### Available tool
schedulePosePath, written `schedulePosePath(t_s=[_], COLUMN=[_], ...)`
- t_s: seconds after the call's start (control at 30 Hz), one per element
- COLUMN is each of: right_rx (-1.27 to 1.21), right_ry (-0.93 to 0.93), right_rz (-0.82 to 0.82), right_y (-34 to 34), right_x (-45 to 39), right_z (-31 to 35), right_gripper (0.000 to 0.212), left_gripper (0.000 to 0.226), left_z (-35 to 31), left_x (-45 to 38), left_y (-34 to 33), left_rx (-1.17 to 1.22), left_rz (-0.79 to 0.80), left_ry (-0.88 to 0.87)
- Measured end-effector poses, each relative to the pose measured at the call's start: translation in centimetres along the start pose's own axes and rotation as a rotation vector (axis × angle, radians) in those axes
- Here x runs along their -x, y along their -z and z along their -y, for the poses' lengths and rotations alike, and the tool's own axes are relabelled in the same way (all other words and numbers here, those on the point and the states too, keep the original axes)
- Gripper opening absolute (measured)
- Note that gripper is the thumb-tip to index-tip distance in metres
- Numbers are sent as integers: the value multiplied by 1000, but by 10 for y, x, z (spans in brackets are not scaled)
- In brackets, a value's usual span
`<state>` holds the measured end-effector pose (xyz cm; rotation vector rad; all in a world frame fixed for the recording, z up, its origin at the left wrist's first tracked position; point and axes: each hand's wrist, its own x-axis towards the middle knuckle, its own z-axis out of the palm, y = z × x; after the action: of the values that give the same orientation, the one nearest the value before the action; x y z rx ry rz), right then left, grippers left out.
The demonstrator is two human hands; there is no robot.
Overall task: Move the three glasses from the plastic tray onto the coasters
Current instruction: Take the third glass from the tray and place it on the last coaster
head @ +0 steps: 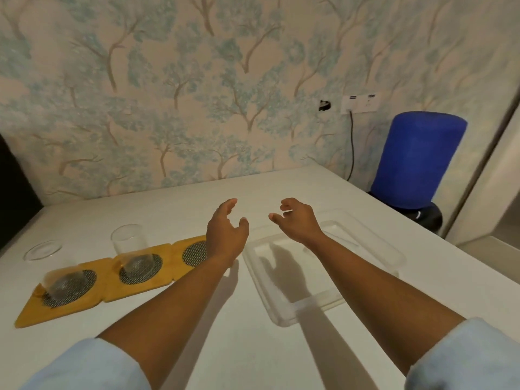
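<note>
Three yellow coasters with dark mesh centres lie in a row on the white table. A clear glass (63,282) stands on the left coaster (31,313). Another clear glass (130,249) stands on the middle coaster (166,280). The right coaster (194,253) bears no glass, and my left hand (225,232) hovers over its right edge, fingers apart and empty. My right hand (295,220) floats above the far left corner of the clear plastic tray (281,313), also open and empty. I see no glass in the tray, and no third glass anywhere.
The table (225,347) ends at a patterned wall behind and at an edge on the right. A blue cylinder (416,159) stands beyond that right edge, under a wall socket with a black cable (351,142).
</note>
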<state>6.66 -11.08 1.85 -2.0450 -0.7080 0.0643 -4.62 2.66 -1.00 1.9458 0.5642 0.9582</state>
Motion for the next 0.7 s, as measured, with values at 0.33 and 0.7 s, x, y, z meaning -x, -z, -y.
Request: schedulePosePath(t_s=[0.33,0.7], right_rx=[208,608], right_ry=[-62,-214], right_rz=[-83,221], right_y=[52,65], right_x=[0,-1], right_z=[-46,-87], right_gripper=[55,65], left_gripper=[48,49], left_z=[-25,-27], left_x=[13,21], left_y=[-79,-145], left_rx=[42,120], left_rz=[180,598], left_ry=[9,697])
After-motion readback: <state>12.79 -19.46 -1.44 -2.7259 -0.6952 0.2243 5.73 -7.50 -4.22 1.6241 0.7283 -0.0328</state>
